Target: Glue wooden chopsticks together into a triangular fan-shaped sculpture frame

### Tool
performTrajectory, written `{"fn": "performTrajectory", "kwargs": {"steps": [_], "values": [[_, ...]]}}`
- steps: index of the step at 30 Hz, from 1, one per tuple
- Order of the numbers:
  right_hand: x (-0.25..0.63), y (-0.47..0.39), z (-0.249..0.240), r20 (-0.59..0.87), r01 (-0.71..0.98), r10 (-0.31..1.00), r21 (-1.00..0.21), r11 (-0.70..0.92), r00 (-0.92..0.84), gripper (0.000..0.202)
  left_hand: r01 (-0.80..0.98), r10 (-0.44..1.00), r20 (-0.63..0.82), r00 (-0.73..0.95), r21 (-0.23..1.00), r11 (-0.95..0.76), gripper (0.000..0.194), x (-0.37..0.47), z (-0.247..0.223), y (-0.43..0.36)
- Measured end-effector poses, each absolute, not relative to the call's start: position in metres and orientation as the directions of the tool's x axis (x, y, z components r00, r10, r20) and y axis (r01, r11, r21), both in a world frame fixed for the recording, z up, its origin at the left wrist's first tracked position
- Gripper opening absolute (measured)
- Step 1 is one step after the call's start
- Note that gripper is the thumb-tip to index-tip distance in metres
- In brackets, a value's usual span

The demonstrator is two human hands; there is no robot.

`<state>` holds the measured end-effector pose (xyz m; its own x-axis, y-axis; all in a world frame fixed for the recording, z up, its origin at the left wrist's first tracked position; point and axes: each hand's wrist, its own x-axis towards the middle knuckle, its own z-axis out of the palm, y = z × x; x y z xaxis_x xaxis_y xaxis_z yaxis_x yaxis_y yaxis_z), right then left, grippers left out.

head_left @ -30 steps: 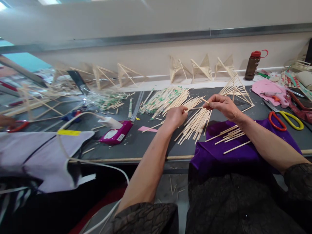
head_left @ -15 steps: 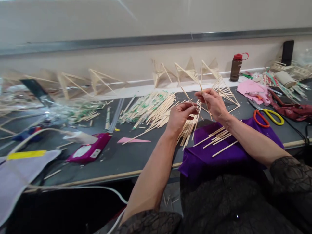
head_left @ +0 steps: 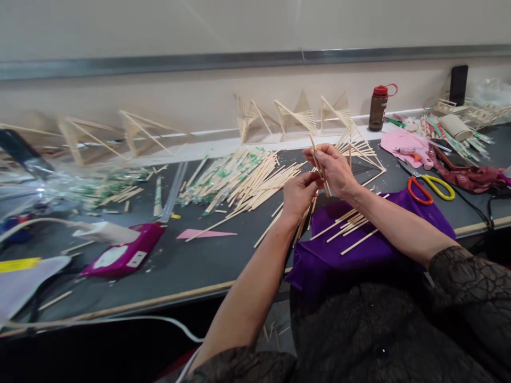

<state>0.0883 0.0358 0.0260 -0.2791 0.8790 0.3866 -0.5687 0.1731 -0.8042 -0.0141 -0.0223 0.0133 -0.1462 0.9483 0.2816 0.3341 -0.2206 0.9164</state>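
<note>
My right hand (head_left: 334, 169) is closed around thin wooden chopsticks (head_left: 313, 140) that slant up past its fingertips. Just below and to the left, my left hand (head_left: 298, 196) pinches the lower part of the chopsticks; its fingertips are partly hidden. Both hands nearly touch, above the dark table (head_left: 215, 260). Under my right forearm, several loose chopsticks (head_left: 351, 226) lie on a purple cloth (head_left: 319, 260). To the left of my hands spreads a pile of bare chopsticks (head_left: 255, 183), beside others in green-printed wrappers (head_left: 223, 175).
Stick-built frames (head_left: 297, 119) stand along the wall. On the right are scissors (head_left: 431, 189), a pink glue gun (head_left: 419, 155) and a brown bottle (head_left: 377, 109). A magenta packet (head_left: 149, 242), a white cable (head_left: 159, 319) and a pink paper triangle (head_left: 207, 234) lie left.
The chopsticks, held apart and crossing before, are now brought close side by side. My hands have drawn together. The whole view has shifted slightly, with the table's things further left.
</note>
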Motion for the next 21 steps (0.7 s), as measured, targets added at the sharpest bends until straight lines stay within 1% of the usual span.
{"fn": "performTrajectory", "kwargs": {"steps": [6, 11, 16, 21], "values": [[0.093, 0.036, 0.03, 0.312, -0.59, 0.911, -0.802, 0.099, -0.272, 0.008, 0.362, 0.951, 0.275, -0.145, 0.909, -0.208, 0.032, -0.013, 0.011, -0.017], [0.093, 0.034, 0.034, 0.236, -0.62, 0.936, -0.784, 0.024, -0.262, 0.011, 0.391, 0.948, 0.291, -0.127, 0.893, -0.222, 0.033, -0.014, 0.009, -0.013], [0.093, 0.033, 0.034, 0.212, -0.632, 0.943, -0.775, 0.001, -0.258, 0.013, 0.429, 0.943, 0.312, -0.113, 0.872, -0.237, 0.03, -0.015, 0.005, -0.009], [0.095, 0.032, 0.034, 0.218, -0.634, 0.941, -0.773, 0.005, -0.258, 0.012, 0.474, 0.939, 0.329, -0.1, 0.845, -0.245, 0.029, -0.016, 0.003, -0.007]]}}
